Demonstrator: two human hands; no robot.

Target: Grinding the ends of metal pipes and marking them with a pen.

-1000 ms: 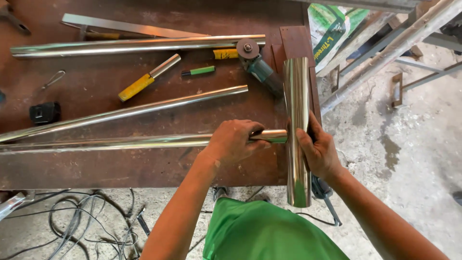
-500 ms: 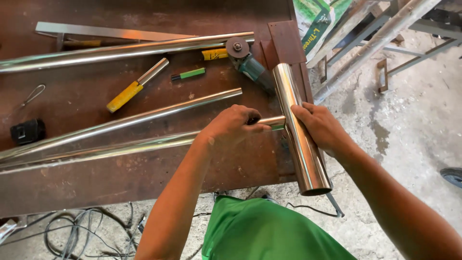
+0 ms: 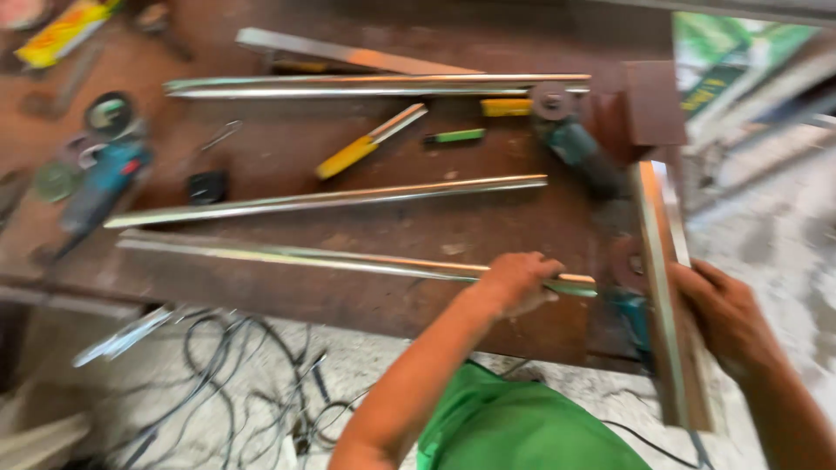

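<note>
Holding a long shiny metal pipe, the left hand is curled tight around it near its right end. The pipe lies along the front part of the brown table and reaches far to the left. The right hand grips a wider, shorter shiny pipe that stands crosswise at the right edge of the table, with its near end sticking out past the table. The thin pipe's end meets the wide one just beside the right hand, but the picture is blurry there, so I cannot tell if they touch.

Behind the left hand lies another long pipe. Farther back are a yellow-handled tool, a small green marker, and a green grinder. At the back lies one more long pipe. On the left side of the table sits a blue power tool and a small black thing. Black cables lie tangled on the floor under the table. The person wears green clothes.
</note>
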